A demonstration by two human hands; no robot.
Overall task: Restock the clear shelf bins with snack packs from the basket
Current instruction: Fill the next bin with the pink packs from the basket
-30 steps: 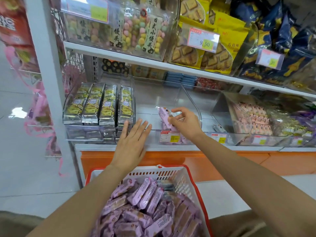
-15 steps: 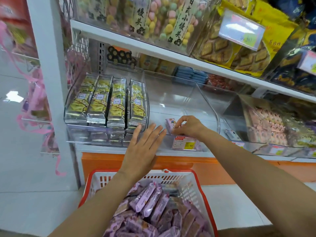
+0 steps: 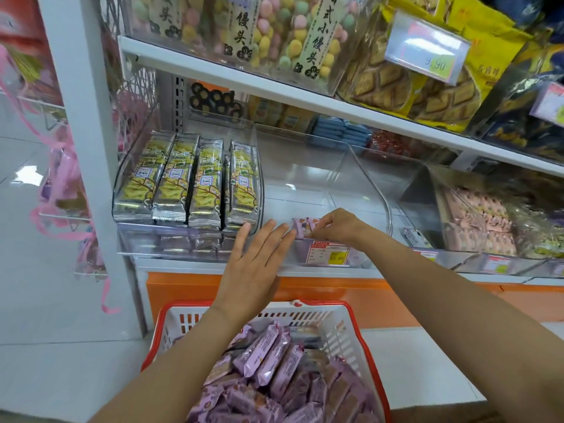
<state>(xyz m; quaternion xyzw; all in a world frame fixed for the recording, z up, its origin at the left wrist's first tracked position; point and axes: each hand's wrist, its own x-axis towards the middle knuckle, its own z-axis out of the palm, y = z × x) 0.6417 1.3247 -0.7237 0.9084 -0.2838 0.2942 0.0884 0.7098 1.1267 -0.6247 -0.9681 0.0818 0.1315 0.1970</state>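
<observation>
A red-rimmed white basket (image 3: 341, 328) below me is heaped with purple snack packs (image 3: 271, 355). On the lower shelf stands a wide clear bin (image 3: 360, 178), nearly bare inside. My right hand (image 3: 335, 224) reaches over its front wall and pinches a purple pack (image 3: 300, 225) that lies low at the bin's front. My left hand (image 3: 256, 264) hovers flat with straight fingers just left of it, in front of the bin's lip, holding nothing.
A clear bin of green-yellow cracker packs (image 3: 189, 181) stands left of the near-bare bin. A price tag (image 3: 328, 253) hangs on the front lip. Pink packs (image 3: 476, 221) fill the bin to the right. The upper shelf (image 3: 274, 83) overhangs closely. A white upright post (image 3: 88, 148) stands at left.
My right hand has lowered the purple pack from upright above the front wall down to the bin's floor. My left hand has stayed flat beside it. The camera moved closer.
</observation>
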